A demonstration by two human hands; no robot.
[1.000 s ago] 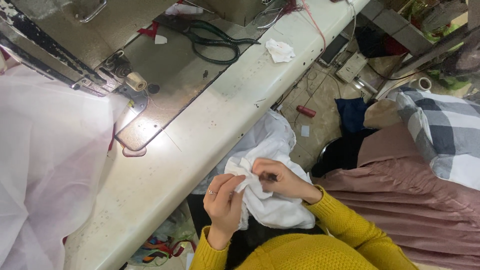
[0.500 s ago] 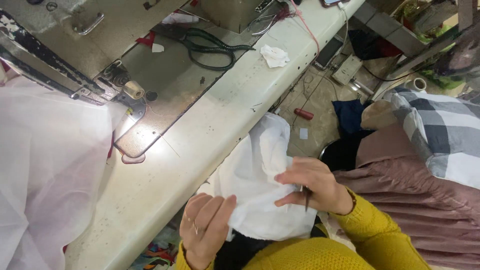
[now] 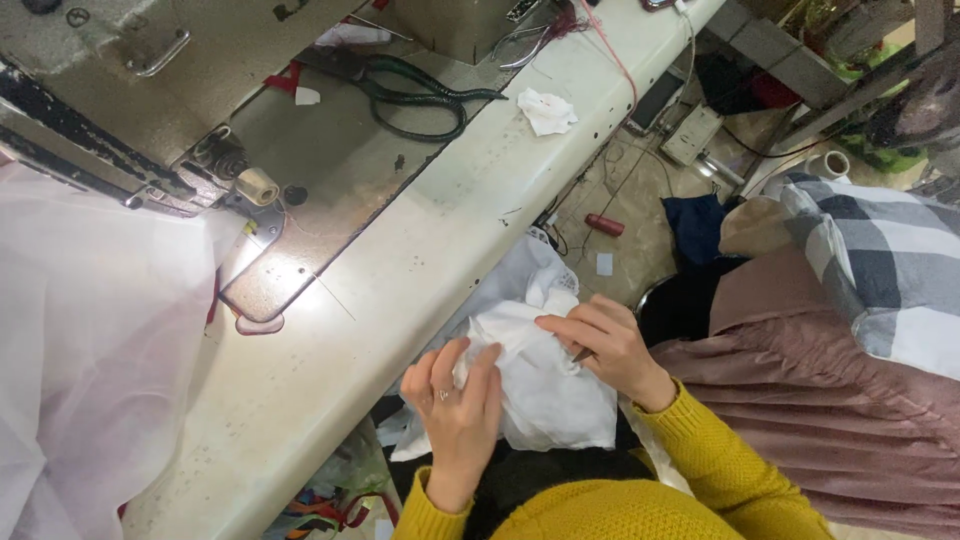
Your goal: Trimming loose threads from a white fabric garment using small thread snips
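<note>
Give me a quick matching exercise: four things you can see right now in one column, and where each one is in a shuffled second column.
Things:
1. white cloth
2. scissors
3. crumpled white scrap
4. red spool

Places:
A. on the floor beyond the table edge
B. on the sewing machine bed
C. between the left hand and right hand
D. on the pale table top, near its far edge

Pairs: 1-C, 2-B, 3-D, 4-A
</note>
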